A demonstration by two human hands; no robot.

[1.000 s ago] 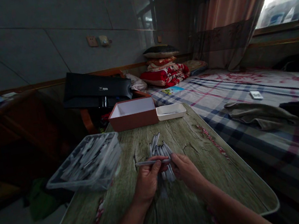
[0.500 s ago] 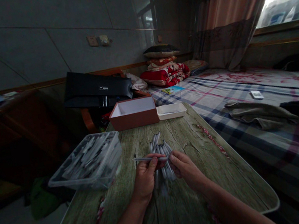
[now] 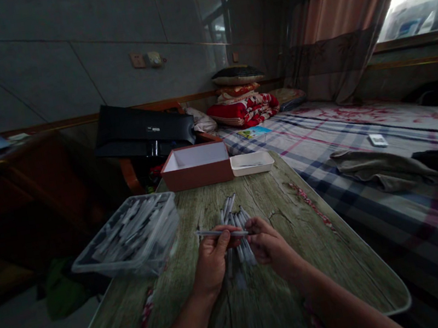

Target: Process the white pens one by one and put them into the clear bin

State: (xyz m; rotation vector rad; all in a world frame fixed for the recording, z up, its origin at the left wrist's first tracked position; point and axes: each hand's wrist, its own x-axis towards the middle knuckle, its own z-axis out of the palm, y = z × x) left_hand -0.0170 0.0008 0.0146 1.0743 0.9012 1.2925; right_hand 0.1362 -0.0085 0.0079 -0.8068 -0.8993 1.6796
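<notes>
A thin pen [image 3: 209, 233] is being held by the left hand [image 3: 212, 258], pinched between thumb and fingers, over the pile of pens [image 3: 246, 252]. It is being held sideways, across the way most pens in the pile are lying: one end is pointing to the left of the pile, one to the right. The right hand [image 3: 268, 242] is being held at the pile's right side, fingers curled, close by the pen's right tip. Whether that tip is being pinched cannot be told. More pens are being held by a clear tub [image 3: 108, 268], left of the pile.
</notes>
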